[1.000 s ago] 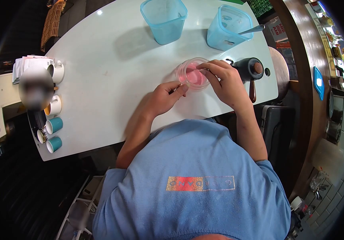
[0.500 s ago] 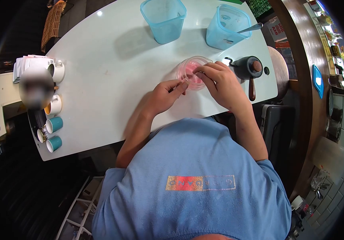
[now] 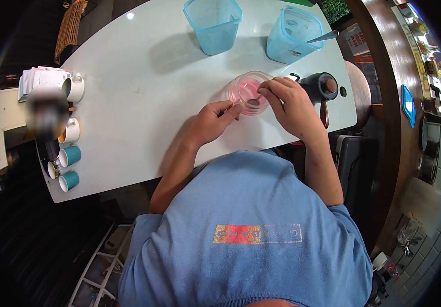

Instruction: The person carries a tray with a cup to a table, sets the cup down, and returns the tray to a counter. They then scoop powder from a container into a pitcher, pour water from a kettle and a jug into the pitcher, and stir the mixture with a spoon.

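Observation:
A clear round container [image 3: 237, 85] with pink contents stands near the table's front edge. My left hand [image 3: 216, 122] is closed in a pinch on its near left rim. In my right hand [image 3: 290, 105] is a metal spoon [image 3: 254, 102], held between thumb and fingers, its bowl dipping into the pink contents. Just right of that hand sits a black pot [image 3: 319, 86] with a brown lid knob and a wooden handle.
Two blue plastic tubs stand at the back: one on the left [image 3: 215, 38], another on the right [image 3: 293, 43] with a spoon [image 3: 324, 36] in it. White mugs [image 3: 76, 88] and teal cups [image 3: 70, 156] line the table's left end, beside a person's blurred head [image 3: 47, 112].
My right hand has shifted slightly right and the spoon's bowl now shows inside the container. My left hand keeps its pinch on the rim.

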The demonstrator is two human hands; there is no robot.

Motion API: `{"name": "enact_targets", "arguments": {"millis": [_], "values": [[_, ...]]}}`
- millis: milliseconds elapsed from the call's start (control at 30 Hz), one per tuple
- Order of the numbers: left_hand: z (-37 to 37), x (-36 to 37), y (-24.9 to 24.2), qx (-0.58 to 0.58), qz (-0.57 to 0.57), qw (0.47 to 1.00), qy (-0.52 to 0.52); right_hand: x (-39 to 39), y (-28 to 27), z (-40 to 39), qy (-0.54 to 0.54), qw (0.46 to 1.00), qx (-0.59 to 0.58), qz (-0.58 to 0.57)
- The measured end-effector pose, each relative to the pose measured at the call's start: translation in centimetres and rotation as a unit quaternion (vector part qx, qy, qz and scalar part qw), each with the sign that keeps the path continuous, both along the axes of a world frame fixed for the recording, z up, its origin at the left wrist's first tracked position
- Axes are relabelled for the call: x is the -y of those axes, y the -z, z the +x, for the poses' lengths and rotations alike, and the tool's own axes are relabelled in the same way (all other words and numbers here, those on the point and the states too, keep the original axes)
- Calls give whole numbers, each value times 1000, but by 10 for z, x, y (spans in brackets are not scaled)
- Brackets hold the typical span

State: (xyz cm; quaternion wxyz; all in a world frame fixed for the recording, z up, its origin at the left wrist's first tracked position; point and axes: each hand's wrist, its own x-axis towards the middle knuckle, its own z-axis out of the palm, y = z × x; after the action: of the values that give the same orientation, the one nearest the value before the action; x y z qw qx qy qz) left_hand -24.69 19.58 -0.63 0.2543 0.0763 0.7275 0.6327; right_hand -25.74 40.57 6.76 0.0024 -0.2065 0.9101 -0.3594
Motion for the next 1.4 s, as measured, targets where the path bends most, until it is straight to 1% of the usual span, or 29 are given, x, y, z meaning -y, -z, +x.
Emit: {"name": "enact_targets", "arguments": {"millis": [67,100,167,200,267,300,367,500,567,667,800,1000,1067,1100,1133,1167,1200,1233,1300,1333,1367,1400], "values": [[0,0,0,1,-4,1000,3,-3,2,-2,29,997,-53,46],[0,0,1,1,-3,1000,5,-2,3,-3,30,997,-53,46],[0,-1,1,-2,6,1000,1,1,5,-5,25,993,-110,19],[0,-1,1,-2,6,1000,2,1,4,-5,26,993,-110,19],[0,0,-1,3,-1,1000,3,2,2,-4,1,999,-37,-9],[0,0,-2,3,-1,1000,3,1,0,-3,1,999,-36,-9],[0,0,-4,11,-4,1000,2,-1,-3,-2,-11,1000,9,3],[0,0,-2,5,-3,1000,8,-3,-2,-5,25,999,-22,33],[-1,0,1,6,-5,1000,7,-3,1,-8,41,999,-15,-6],[0,-1,-1,1,-8,1000,0,-3,7,-11,66,998,-14,-20],[1,0,1,-4,-8,1000,0,-2,9,-14,89,996,1,-24],[1,0,-6,-11,-24,1000,1,-6,12,-16,106,994,-25,-6],[0,0,-8,9,-52,998,18,-14,8,-20,173,980,-94,-25],[0,0,-6,8,-52,998,18,-25,11,-26,218,956,-189,-44],[1,0,-3,2,-29,1000,10,-28,4,-33,283,925,-243,-74],[1,-1,-1,-3,-6,1000,1,-31,-9,-33,383,897,-200,-90],[1,-1,-2,-4,-7,1000,2,-44,-9,-43,386,872,-289,-86],[1,-1,-4,-2,-5,1000,2,-51,-16,-51,388,871,-289,-87],[2,-2,-6,-2,-3,1000,5,-64,-29,-66,428,871,-237,-39],[1,-2,-7,2,-5,1000,3,-71,-27,-74,430,878,-208,-26],[1,-2,-7,6,-6,1000,1,-74,-25,-78,433,876,-210,-25],[1,-1,-7,3,-6,1000,3,-75,-23,-81,420,888,-184,-27]]}}
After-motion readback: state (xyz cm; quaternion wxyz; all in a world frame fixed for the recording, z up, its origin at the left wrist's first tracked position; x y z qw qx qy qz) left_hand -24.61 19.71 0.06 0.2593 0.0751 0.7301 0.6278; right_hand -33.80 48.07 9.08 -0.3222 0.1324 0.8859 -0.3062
